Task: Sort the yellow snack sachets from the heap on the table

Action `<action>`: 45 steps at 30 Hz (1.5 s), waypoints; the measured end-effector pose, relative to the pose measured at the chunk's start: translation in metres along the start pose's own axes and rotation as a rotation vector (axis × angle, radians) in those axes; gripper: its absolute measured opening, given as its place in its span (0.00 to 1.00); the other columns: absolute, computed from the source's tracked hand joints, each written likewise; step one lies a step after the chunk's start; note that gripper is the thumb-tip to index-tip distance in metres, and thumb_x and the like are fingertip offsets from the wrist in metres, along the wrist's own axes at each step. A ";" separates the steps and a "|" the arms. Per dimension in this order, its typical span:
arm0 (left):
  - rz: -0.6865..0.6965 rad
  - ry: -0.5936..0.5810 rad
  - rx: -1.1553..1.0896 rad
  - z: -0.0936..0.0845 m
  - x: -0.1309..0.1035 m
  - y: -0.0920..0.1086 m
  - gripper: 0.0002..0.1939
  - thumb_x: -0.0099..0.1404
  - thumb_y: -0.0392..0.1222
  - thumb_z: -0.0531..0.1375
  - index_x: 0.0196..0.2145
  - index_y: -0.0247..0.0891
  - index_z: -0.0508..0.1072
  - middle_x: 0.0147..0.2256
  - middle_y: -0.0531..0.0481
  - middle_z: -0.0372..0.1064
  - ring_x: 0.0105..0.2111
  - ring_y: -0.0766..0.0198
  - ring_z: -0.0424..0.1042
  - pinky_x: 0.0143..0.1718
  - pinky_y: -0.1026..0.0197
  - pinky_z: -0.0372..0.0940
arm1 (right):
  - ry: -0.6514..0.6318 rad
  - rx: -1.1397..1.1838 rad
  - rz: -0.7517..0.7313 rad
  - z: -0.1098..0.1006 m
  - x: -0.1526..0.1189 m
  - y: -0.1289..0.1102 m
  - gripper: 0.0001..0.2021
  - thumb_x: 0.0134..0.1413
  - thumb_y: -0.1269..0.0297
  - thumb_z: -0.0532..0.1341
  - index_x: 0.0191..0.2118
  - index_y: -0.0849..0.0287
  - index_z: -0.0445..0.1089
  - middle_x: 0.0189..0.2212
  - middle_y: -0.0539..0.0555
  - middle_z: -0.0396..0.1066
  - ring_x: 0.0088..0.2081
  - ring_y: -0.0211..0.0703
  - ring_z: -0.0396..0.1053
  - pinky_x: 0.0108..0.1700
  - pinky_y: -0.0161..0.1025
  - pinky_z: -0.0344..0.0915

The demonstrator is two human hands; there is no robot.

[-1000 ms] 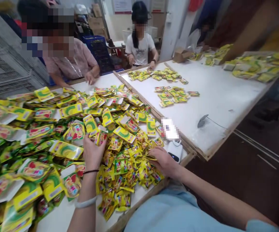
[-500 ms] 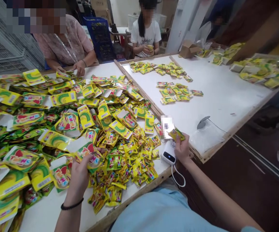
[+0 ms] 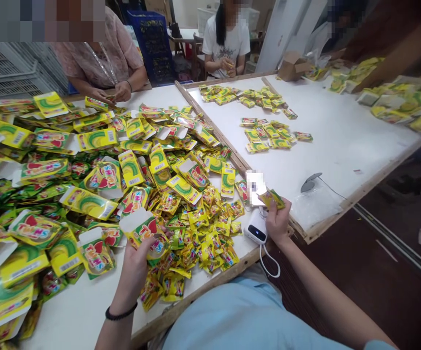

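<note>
My left hand is closed around a small yellow and green candy box with a fruit print, its white end flap standing open toward the upper left. Between the thumb and fingers of my right hand is a small yellow-green candy packet; whether it is one or more, I cannot tell. That hand hovers beside a white power bank with a looped cord. Just below and right of the box lies a heap of small yellow candy packets. Similar open boxes are piled to the left.
A wooden strip divides the white table. Beyond it lie rows of filled-looking boxes, a clear plastic bag and a cardboard carton. Two people work across the table, one in a pink top, one in a white shirt.
My left hand has brought the box to the right, closer to the packet heap, and its open flap now shows. My right hand keeps its packet near the power bank. The view has shifted slightly.
</note>
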State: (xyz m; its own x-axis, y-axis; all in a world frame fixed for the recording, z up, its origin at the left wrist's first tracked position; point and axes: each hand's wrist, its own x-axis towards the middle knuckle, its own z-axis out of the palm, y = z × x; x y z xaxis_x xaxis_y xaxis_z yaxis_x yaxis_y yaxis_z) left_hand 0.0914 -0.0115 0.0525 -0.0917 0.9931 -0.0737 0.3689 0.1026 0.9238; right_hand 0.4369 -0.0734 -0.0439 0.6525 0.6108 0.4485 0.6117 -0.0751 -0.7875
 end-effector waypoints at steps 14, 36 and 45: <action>-0.415 -0.630 -0.470 0.015 -0.046 -0.022 0.12 0.56 0.46 0.61 0.33 0.35 0.75 0.34 0.46 0.75 0.37 0.56 0.73 0.45 0.56 0.65 | -0.726 0.648 0.304 0.015 -0.032 -0.116 0.10 0.56 0.59 0.60 0.42 0.56 0.65 0.26 0.48 0.67 0.19 0.36 0.65 0.19 0.35 0.64; -0.299 -0.865 -0.196 0.017 -0.073 -0.012 0.19 0.52 0.41 0.64 0.42 0.36 0.68 0.29 0.53 0.68 0.29 0.64 0.66 0.35 0.61 0.62 | -1.274 0.483 -0.263 0.006 -0.045 -0.157 0.05 0.58 0.70 0.57 0.40 0.58 0.67 0.37 0.55 0.70 0.38 0.39 0.69 0.39 0.35 0.66; -0.298 -0.941 -0.195 0.019 -0.071 -0.015 0.22 0.51 0.35 0.62 0.45 0.37 0.64 0.29 0.55 0.65 0.27 0.68 0.64 0.31 0.64 0.61 | -1.315 0.462 -0.210 0.004 -0.049 -0.154 0.07 0.59 0.68 0.57 0.39 0.59 0.72 0.34 0.54 0.74 0.35 0.38 0.70 0.36 0.33 0.65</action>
State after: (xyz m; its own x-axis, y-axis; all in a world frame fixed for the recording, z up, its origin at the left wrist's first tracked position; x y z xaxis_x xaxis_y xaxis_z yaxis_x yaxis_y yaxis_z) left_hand 0.1097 -0.0820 0.0369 0.6434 0.5788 -0.5010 0.2842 0.4270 0.8584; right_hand 0.3090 -0.0885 0.0539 -0.4769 0.8770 0.0582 0.2771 0.2129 -0.9370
